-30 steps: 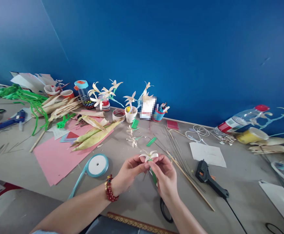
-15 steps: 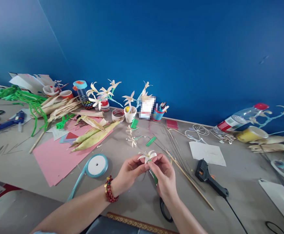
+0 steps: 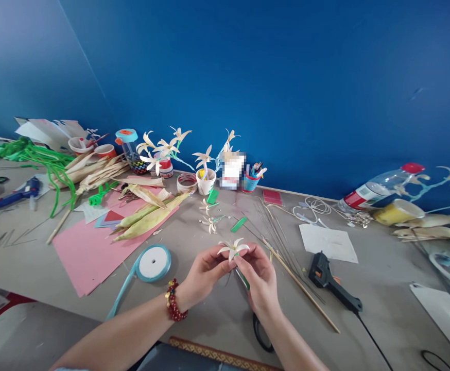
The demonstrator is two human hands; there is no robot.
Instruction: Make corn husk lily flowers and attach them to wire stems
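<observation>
While fingertips meet, left hand (image 3: pixel 210 268) and right hand (image 3: pixel 259 275) pinched together, clamped on a white flower (image 3: pixel 233 249); green strip (image 3: pixel 242 279) beneath.

Plain blue wall (image 3: pixel 271 87), grey table (image 3: pixel 217 304)

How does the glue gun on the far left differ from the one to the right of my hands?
The left glue gun is blue, while the right glue gun is black. The left glue gun's handle points left; the right glue gun's points toward the near right. Both lie on the table.
</observation>
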